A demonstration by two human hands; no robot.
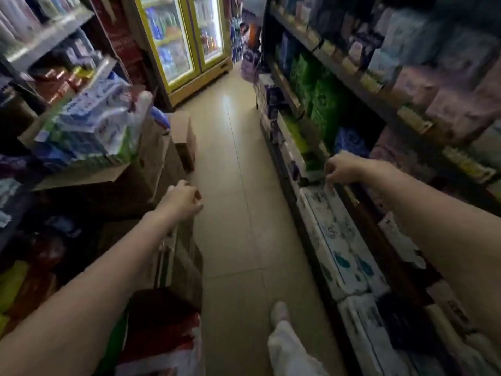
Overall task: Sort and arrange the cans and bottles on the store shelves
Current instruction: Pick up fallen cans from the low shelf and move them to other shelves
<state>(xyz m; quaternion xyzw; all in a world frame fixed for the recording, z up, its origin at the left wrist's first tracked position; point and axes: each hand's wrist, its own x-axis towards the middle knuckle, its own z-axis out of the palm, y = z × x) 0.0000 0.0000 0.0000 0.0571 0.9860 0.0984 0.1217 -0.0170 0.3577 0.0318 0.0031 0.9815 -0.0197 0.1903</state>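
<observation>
Two hands reach ahead of us down a narrow store aisle, and neither carries a can or bottle; the left hand (182,197) hangs over the stacked cardboard boxes (151,169) on our left with its fingers loosely curled, and we see nothing in its grip, though the blur leaves small details uncertain; the right hand (342,166) is at the edge of the right-hand shelf (349,195), its fingers bent down towards a pale packet (314,175), and we cannot tell whether it pinches that packet or only touches it; the bottles the task concerns show only far off, in the lit drinks fridge (184,47) at the end of the aisle, and perhaps as the tall containers on the upper left shelf (54,36), which are too blurred to name; the goods nearest us are wrapped packs, white patterned ones (339,251) low on the right and green ones (317,96) above them, not cans or bottles; a foot in a pale shoe (279,312) steps forward on the tiled floor (238,213); we judge, then, that no sorting is in hand at this instant, that we are walking between spots, and that the arranging of cans and bottles, as far as we can see, remains to be done.
</observation>
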